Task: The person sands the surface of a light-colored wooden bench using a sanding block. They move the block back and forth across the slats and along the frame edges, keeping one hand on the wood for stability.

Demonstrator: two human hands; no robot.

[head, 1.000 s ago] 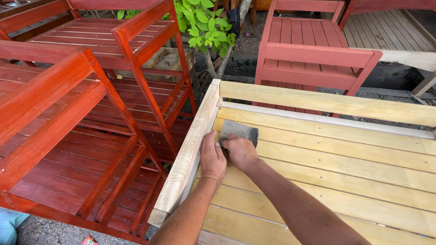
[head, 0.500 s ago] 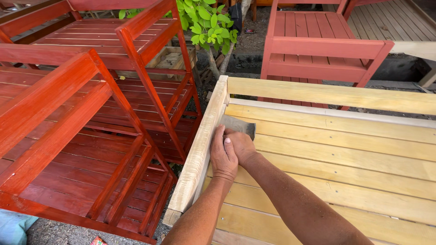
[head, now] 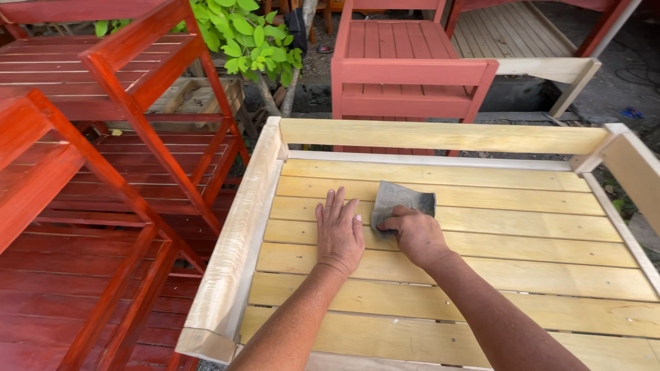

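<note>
Pressing grey sandpaper sheet (head: pixel 402 200) onto pale yellow slats (head: pixel 481 227), right hand (head: pixel 416 233) has fingers curled over sheet's near edge, grip closed on it; sheet's long axis runs along slats, left to right. Left hand (head: pixel 338 230) lies flat, fingers spread, just beside, holding nothing. Red-stained frames (head: pixel 124 137) stand left

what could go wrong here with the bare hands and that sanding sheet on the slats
The right hand presses the grey sanding sheet on the pale wooden slats with no glove, so splinters or scraped fingertips seem possible. The left hand lies flat just beside the sheet, and a sideways stroke might rub its knuckles. Gaps run between the slats, so the sheet's edge could catch in one and fold or tear.
</note>
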